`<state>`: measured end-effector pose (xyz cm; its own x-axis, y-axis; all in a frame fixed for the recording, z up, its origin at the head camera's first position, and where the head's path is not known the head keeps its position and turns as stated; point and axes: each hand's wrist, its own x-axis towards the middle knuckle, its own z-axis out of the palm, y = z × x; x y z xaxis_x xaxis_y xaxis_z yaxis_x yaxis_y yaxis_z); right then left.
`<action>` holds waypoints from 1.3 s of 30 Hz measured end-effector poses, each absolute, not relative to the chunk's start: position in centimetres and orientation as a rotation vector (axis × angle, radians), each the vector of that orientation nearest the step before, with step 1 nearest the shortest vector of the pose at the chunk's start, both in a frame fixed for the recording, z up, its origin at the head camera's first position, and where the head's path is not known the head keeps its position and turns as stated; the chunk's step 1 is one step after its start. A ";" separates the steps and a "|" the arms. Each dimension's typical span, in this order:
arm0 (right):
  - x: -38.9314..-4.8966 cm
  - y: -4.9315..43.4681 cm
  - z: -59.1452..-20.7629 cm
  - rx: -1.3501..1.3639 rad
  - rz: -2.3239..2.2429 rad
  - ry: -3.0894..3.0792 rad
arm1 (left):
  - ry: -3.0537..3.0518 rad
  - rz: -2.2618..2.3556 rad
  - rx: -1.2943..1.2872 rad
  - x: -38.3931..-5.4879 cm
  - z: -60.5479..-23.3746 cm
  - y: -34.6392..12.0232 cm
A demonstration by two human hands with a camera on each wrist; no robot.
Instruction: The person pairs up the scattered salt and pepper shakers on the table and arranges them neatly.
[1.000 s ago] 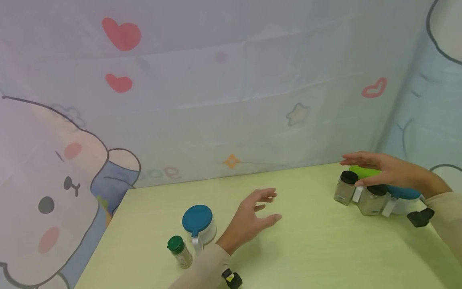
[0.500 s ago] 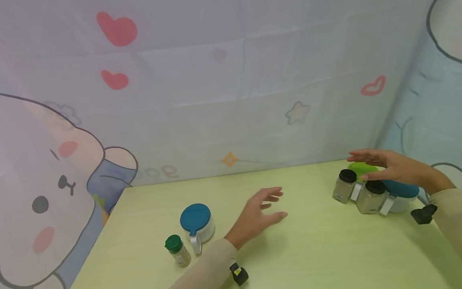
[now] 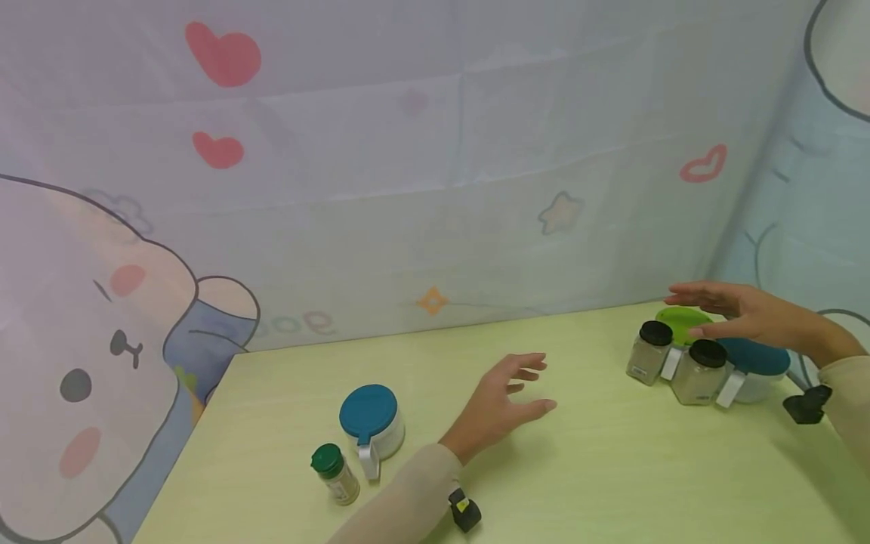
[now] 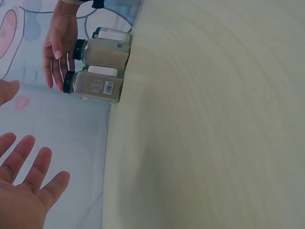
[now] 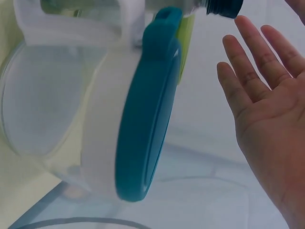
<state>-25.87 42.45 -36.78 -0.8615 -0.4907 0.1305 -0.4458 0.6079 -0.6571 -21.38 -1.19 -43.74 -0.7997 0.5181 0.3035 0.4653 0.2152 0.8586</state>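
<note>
My left hand (image 3: 495, 405) hovers over the middle of the table, fingers relaxed and spread, holding nothing. Over the group at the right, my right hand (image 3: 754, 316) hangs with loose fingers and empty palm. Below it stand two black-lidded spice jars, the left one (image 3: 649, 353) and the right one (image 3: 699, 373). Behind them are a green-lidded container (image 3: 683, 323) and a clear container with a blue lid (image 3: 756, 357) and white handle. In the right wrist view, the blue lid (image 5: 147, 114) looms close, with the fingers apart from it.
At the left, a white jar with a blue lid (image 3: 370, 414) and handle stands beside a green-capped shaker (image 3: 336, 474). The pale yellow-green table (image 3: 578, 453) meets a printed cloth backdrop (image 3: 381, 174) along its back edge.
My left hand has drifted to the right. My right hand has moved slightly right, showing more of the jar lids and the green lid. The containers stay in place.
</note>
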 end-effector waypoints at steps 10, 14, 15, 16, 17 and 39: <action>-25.8 44.3 -37.4 -0.745 -1.076 2.798 | 2.390 1.663 1.013 -21.9 -44.1 0.3; -25.7 44.9 -37.6 -0.743 -1.051 2.806 | 2.370 1.652 1.012 -22.2 -44.4 0.8; -25.8 45.0 -37.7 -0.740 -1.046 2.809 | 2.368 1.649 1.010 -22.2 -44.4 0.9; -25.9 45.1 -37.7 -0.736 -1.050 2.802 | 2.365 1.646 1.010 -22.2 -44.4 0.9; -25.9 45.2 -37.8 -0.733 -1.054 2.797 | 2.363 1.643 1.011 -22.2 -44.4 1.0; -29.0 45.4 -38.3 -0.860 -0.934 2.733 | 2.374 1.623 1.045 -22.4 -45.0 0.9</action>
<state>-28.96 45.39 -38.34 -0.8296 -0.5550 0.0609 -0.4761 0.6463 -0.5963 -22.45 0.88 -44.99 -0.7639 0.5724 0.2981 0.4855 0.2052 0.8498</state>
